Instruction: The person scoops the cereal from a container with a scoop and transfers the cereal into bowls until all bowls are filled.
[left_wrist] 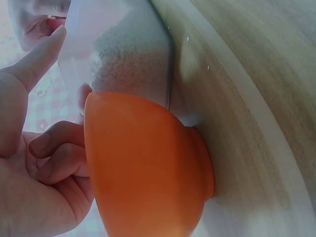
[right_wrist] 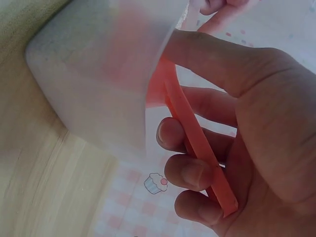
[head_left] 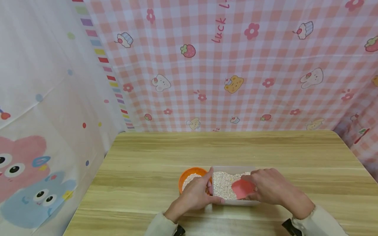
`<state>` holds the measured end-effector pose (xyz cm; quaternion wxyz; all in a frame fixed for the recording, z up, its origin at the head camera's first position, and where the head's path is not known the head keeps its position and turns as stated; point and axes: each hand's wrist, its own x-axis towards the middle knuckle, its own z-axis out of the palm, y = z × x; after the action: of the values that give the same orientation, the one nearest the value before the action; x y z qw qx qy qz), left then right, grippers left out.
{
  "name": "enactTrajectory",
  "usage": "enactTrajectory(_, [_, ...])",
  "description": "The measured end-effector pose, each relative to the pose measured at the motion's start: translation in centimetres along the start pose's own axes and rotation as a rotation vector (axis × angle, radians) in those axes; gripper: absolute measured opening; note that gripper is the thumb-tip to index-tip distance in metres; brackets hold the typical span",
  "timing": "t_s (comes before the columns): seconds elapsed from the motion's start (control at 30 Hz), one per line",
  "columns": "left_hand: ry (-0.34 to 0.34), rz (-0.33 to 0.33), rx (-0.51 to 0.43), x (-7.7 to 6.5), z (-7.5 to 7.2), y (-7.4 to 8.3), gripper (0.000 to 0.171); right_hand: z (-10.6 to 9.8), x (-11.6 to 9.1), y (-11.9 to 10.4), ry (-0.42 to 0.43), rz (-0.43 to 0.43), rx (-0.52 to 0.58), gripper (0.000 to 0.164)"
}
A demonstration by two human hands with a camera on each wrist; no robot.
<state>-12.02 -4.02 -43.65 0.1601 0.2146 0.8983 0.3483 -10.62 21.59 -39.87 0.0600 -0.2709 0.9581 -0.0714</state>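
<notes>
While, in the head view, the right hand (head_left: 267, 186) holds a coral scoop (head_left: 242, 188) inside a tub (head_left: 240, 203) of flakes (head_left: 223, 185) on the counter (head_left: 147, 157), the left hand (head_left: 193, 195) grips the tub's side. From the left wrist, curled fingers (left_wrist: 64, 162) sit beside an orange bowl (left_wrist: 143, 163); from the right wrist, fingers (right_wrist: 190, 173) wrap the scoop's handle (right_wrist: 201, 143).

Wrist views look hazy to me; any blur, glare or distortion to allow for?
Left wrist: the cloth is washed out, and streaks on the table bow, perhaps from lens distortion. Right wrist: the part of the pink scoop seen through the cloudy container is a blur, the rest clear. Head: light is fairly even.
</notes>
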Motion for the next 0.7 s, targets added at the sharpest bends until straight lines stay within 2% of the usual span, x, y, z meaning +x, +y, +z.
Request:
enactTrajectory(0.23, [-0.005,-0.007,-0.009,0.0,-0.04,0.04,0.11,0.26,0.14,0.15,0.014,-0.044,0.031,0.046])
enactTrajectory(0.7, [-0.007,-0.007,-0.002,-0.04,-0.07,0.11,0.11,0.92,0.57,0.17,0.01,-0.052,0.085,0.051])
